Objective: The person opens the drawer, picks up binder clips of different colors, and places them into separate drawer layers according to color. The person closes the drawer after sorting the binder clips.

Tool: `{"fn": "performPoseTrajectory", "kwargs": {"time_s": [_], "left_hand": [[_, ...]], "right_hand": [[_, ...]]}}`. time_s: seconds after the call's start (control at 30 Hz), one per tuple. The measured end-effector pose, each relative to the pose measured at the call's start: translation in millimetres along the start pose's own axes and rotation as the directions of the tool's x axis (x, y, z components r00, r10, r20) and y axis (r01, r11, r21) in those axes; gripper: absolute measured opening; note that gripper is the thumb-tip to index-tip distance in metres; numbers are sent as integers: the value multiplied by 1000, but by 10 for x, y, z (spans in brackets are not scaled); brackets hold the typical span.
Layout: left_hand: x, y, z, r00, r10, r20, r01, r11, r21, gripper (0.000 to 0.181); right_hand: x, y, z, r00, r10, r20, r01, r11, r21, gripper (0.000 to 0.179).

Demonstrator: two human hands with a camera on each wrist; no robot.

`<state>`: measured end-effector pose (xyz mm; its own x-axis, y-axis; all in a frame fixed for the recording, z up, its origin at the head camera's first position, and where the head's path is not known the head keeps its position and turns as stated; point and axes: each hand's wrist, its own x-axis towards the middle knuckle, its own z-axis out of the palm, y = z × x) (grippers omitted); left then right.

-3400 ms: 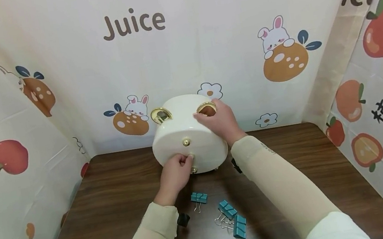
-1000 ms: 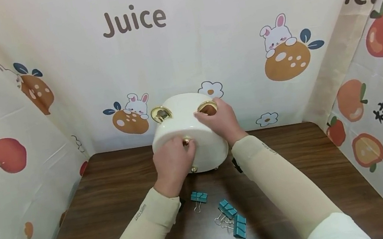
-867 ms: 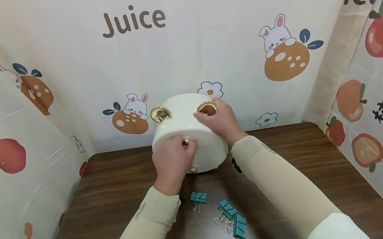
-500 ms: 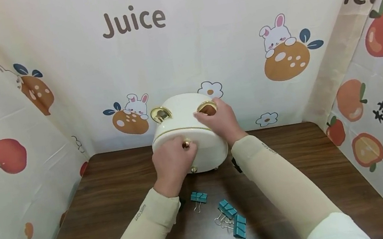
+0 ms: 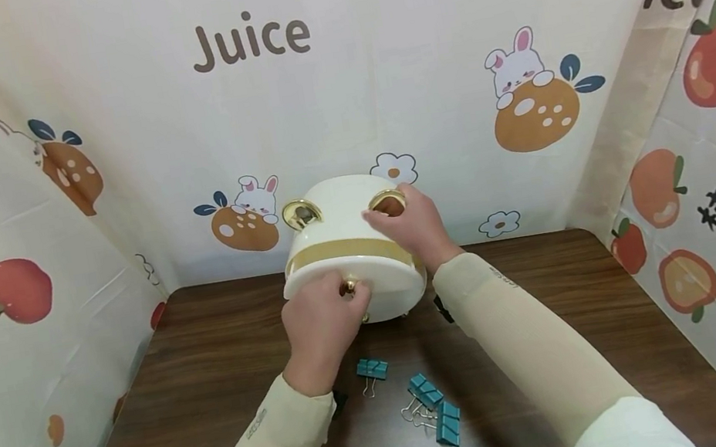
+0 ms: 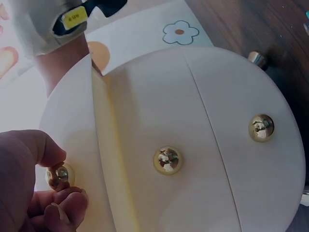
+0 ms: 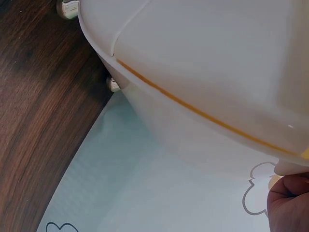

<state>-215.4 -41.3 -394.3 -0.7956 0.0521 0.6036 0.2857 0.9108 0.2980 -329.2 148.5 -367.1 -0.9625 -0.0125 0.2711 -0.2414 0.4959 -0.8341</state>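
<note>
A white rounded drawer box (image 5: pixel 344 206) with two gold ring-shaped ears stands at the back of the table. My left hand (image 5: pixel 323 326) pinches the gold knob (image 6: pixel 62 175) of its top drawer (image 5: pixel 387 281). That drawer sticks out a little, and a gold-yellow band (image 5: pixel 348 248) shows behind its front. Two lower drawers carry their own gold knobs, the middle one (image 6: pixel 167 160) and the bottom one (image 6: pixel 261 128), in the left wrist view. My right hand (image 5: pixel 420 228) grips the gold ear (image 5: pixel 387 203) on the right; its fingers are partly hidden.
Three teal binder clips lie on the dark wooden table (image 5: pixel 217 402) in front of the box: one clip (image 5: pixel 372 369) near my left wrist, another clip (image 5: pixel 424 391) and a third clip (image 5: pixel 448 424) close together. A printed curtain (image 5: pixel 379 87) hangs right behind the box.
My left hand has moved from the middle knob up to the top one and drawn the top drawer partly out toward me. My right hand stays on the ear.
</note>
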Motion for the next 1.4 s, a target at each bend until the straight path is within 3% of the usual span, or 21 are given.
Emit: {"fn": "performPoseTrajectory", "kwargs": {"time_s": [0.27, 0.63, 0.93, 1.2, 1.4], "left_hand": [[-161, -12, -85, 1000, -16, -15, 15, 999, -41, 38], [-292, 13, -111, 999, 31, -42, -32, 999, -28, 32], [-374, -26, -121, 999, 6, 31, -4, 997, -73, 36], [-640, -50, -56, 982, -63, 177, 82, 991, -106, 35], [-767, -51, -75, 975, -111, 193, 134, 985, -108, 30]], "right_hand": [[-16, -16, -4, 1000, 12, 7, -12, 1000, 24, 51], [-22, -6, -2, 1000, 16, 10, -17, 999, 33, 50], [-4, 11, 4, 1000, 8, 7, -8, 1000, 21, 53], [-5, -1, 2, 1000, 17, 9, -17, 999, 31, 52], [-8, 1, 3, 1000, 26, 10, -26, 999, 34, 51]]}}
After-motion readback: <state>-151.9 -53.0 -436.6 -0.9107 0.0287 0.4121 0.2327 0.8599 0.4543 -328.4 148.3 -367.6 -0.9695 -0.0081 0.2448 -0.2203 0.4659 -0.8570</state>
